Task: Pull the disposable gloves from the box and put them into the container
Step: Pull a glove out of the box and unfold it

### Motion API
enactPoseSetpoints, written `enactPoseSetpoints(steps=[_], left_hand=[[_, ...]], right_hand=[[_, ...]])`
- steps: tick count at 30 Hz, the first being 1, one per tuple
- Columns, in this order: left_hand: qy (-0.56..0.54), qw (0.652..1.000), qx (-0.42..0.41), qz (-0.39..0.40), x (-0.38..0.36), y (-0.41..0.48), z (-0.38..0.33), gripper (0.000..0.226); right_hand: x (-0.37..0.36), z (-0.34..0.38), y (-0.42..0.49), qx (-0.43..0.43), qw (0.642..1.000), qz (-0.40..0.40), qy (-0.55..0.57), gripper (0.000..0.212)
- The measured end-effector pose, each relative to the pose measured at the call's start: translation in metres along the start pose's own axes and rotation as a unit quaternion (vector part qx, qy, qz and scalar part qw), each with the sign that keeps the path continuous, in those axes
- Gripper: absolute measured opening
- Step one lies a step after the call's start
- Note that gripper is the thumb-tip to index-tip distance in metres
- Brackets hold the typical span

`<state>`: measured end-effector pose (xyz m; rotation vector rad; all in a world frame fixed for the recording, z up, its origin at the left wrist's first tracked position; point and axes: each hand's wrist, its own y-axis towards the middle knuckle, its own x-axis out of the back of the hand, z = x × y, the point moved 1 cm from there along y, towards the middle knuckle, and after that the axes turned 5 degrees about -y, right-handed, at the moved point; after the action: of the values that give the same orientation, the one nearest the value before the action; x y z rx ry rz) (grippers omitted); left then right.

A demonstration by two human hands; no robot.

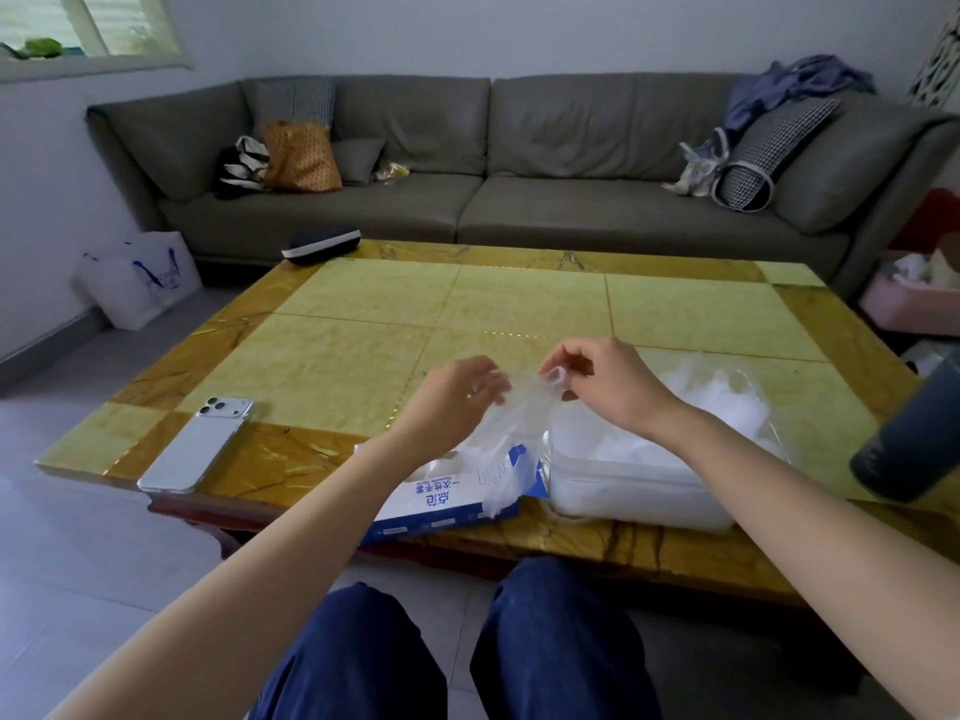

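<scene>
Glove box (441, 504): blue Chinese print, upside down, "一次性手套"; larger brand characters not legible.

Box (447, 504) left of container (644, 485), probably touching; phone (197, 446) further left on table (519, 304).

A long grey-brown upholstered sofa (467, 148) stands against a plain pale grey wall (519, 28), with a white-framed window (88, 23) at the upper left showing greenery outside. On the sofa lie an orange patterned bag (301, 155), perhaps a cushion, a black-and-white checked pillow (769, 153) and a heap of blue cloth (800, 85). Before it stands a low desk of yellow marbled tiles with an amber-brown stone border (363, 324). The floor of pale grey tiles (62, 537) carries a white carrier bag with blue print (137, 278) beside the sofa's left end. The light is soft and dim.
</scene>
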<state>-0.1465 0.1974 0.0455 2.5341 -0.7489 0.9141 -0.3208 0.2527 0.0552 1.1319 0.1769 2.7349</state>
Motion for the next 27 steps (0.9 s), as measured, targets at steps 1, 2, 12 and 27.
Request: enactPoseSetpoints(steps=[1, 2, 12, 27], left_hand=[[-0.007, 1.0, 0.008, -0.013, 0.002, 0.003, 0.0, 0.013], [-0.005, 1.0, 0.009, -0.026, 0.005, 0.006, -0.002, 0.013], [0.064, 0.993, -0.084, -0.058, 0.02, 0.024, -0.029, 0.012], [0.082, 0.993, -0.06, -0.055, -0.001, 0.067, -0.058, 0.017]], right_hand=[[-0.001, -0.002, -0.001, 0.0, 1.0, 0.007, -0.017, 0.035], [0.0, -0.004, -0.002, -0.001, 0.999, 0.005, -0.039, 0.038], [-0.003, 0.015, -0.001, -0.057, 0.996, 0.034, -0.06, 0.072], [0.069, -0.039, 0.01, -0.068, 0.974, -0.083, -0.198, 0.007]])
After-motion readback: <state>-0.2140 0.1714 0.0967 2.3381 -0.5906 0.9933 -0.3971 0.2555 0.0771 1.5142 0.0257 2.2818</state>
